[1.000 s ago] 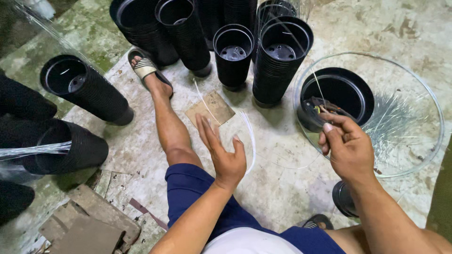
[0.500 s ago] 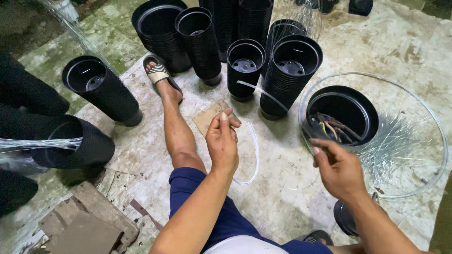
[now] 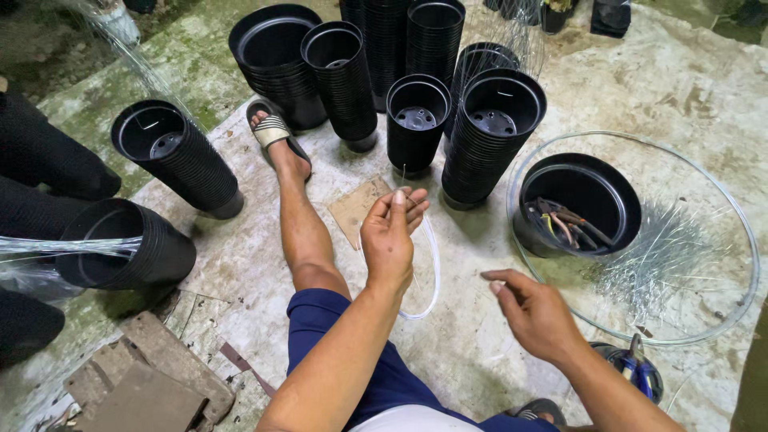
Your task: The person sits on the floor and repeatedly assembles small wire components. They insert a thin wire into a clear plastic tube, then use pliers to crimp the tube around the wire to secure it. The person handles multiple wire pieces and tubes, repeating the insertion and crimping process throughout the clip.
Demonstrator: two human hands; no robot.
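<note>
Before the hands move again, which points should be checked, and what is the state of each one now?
1. Left hand pinches the thin wire at the fingers: ok.
2. Right hand free: ok, it is open and holds nothing that shows.
3. Bowl with tools close to the right hand: ok, it stands apart, just beyond the hand.
4. Pile of cut wires beside the bowl, inside the large wire ring: ok.
5. Single black pot in front of the left hand upright: ok.
6. Length of the pinched wire: cannot tell, it is too thin.
</note>
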